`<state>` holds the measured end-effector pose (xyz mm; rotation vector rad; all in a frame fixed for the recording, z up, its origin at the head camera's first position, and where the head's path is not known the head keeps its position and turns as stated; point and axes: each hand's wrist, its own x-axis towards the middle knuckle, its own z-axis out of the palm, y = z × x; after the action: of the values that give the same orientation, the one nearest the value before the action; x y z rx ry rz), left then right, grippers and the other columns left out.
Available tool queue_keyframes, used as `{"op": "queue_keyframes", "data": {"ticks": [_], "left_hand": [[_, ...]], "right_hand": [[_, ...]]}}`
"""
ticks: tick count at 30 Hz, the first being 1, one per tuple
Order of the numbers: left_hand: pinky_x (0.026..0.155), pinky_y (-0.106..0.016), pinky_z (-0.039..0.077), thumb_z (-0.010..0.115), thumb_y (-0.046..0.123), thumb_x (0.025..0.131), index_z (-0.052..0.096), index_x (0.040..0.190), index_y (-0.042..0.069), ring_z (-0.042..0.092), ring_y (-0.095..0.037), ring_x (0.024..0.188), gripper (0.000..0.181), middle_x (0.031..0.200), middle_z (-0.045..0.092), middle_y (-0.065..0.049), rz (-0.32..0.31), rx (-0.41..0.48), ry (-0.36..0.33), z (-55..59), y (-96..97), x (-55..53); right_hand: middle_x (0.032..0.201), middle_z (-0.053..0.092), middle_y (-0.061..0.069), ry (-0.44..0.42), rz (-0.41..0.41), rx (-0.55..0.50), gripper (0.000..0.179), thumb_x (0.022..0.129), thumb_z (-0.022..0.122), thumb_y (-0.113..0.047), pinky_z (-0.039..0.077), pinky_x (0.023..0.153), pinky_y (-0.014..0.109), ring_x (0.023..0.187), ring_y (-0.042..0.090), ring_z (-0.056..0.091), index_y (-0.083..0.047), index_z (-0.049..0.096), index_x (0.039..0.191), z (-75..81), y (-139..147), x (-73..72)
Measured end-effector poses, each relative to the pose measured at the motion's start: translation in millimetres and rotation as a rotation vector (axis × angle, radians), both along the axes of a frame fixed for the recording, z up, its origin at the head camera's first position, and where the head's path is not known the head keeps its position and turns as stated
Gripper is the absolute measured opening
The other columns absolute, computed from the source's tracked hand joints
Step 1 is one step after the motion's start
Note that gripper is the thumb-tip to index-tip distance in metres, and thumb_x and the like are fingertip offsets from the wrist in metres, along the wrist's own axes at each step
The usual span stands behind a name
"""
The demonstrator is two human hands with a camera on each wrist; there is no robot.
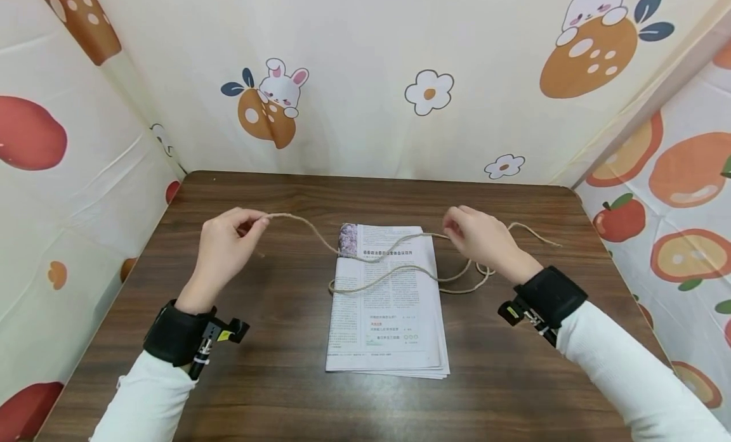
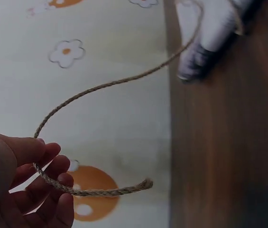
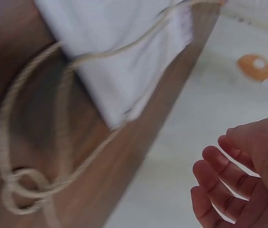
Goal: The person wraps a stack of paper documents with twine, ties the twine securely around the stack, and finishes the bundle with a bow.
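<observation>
A thin tan jute rope (image 1: 302, 222) runs in loose curves across a folded newspaper (image 1: 388, 328). My left hand (image 1: 228, 245) pinches the rope between thumb and fingertips above the table's left side; the left wrist view shows the short frayed rope end (image 2: 145, 184) beyond the fingers. My right hand (image 1: 482, 239) hovers over the rope to the right of the newspaper. In the right wrist view its fingers (image 3: 219, 164) are loosely bent with nothing between them. Below it the rope makes a small loop (image 3: 27, 190) on the table, and its other end (image 1: 539, 236) trails off to the right.
The brown wood-grain table (image 1: 274, 391) has its far edge against a cream sheet (image 1: 354, 112) printed with rabbits and flowers. Fruit-patterned sheets hang close on the left and right. Each wrist wears a black band (image 1: 551, 296) with a small camera.
</observation>
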<state>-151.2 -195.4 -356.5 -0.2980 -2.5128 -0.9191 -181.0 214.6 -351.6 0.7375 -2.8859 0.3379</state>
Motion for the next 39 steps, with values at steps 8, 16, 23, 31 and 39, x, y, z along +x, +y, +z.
{"op": "queue_keyframes", "data": {"ticks": [8, 16, 23, 31, 39], "left_hand": [[0.056, -0.031, 0.041, 0.061, 0.018, 0.088, 0.070, 0.094, 0.005, 0.057, -0.020, 0.066, 0.017, 0.079, 0.065, -0.008, 0.005, -0.095, -0.184, -42.4, -13.9, 3.9], [0.058, -0.038, 0.045, 0.060, 0.021, 0.088, 0.067, 0.105, 0.005, 0.059, -0.024, 0.075, 0.023, 0.092, 0.061, -0.010, 0.016, -0.127, -0.266, -61.0, -3.9, 2.9], [0.066, -0.046, 0.045, 0.062, 0.020, 0.087, 0.062, 0.113, 0.006, 0.054, -0.032, 0.093, 0.030, 0.107, 0.058, -0.014, 0.053, -0.178, -0.134, -55.4, 19.7, -3.7], [0.081, -0.040, 0.046, 0.067, 0.017, 0.083, 0.067, 0.099, 0.011, 0.056, -0.025, 0.097, 0.018, 0.102, 0.062, -0.006, -0.216, -0.329, -0.174, -55.8, 66.5, -16.8], [0.077, -0.034, 0.045, 0.069, 0.013, 0.081, 0.069, 0.096, 0.010, 0.054, -0.023, 0.089, 0.016, 0.098, 0.062, -0.006, -0.394, -0.487, -0.141, -67.8, 98.9, -27.8]], "right_hand": [[0.079, 0.059, 0.009, -0.047, -0.113, 0.008, 0.009, 0.086, 0.058, -0.009, 0.042, 0.050, 0.033, 0.062, 0.019, 0.054, -0.003, 0.061, 0.092, -40.7, 43.9, 7.3], [0.080, 0.058, 0.015, -0.078, -0.283, 0.002, 0.013, 0.085, 0.058, -0.010, 0.044, 0.051, 0.038, 0.062, 0.025, 0.056, 0.000, 0.059, 0.093, -68.4, 63.2, 20.2], [0.079, 0.058, 0.016, -0.114, -0.374, -0.012, 0.014, 0.084, 0.058, -0.011, 0.043, 0.049, 0.042, 0.062, 0.028, 0.057, 0.001, 0.058, 0.091, -79.4, 69.4, 25.0], [0.075, 0.057, 0.015, -0.185, -0.437, -0.006, 0.015, 0.084, 0.057, -0.014, 0.043, 0.050, 0.045, 0.063, 0.030, 0.056, 0.001, 0.057, 0.088, -83.0, 71.5, 23.9], [0.073, 0.056, 0.014, -0.216, -0.449, -0.002, 0.014, 0.085, 0.056, -0.014, 0.041, 0.050, 0.040, 0.059, 0.025, 0.053, 0.000, 0.057, 0.085, -87.6, 71.3, 21.1]]}}
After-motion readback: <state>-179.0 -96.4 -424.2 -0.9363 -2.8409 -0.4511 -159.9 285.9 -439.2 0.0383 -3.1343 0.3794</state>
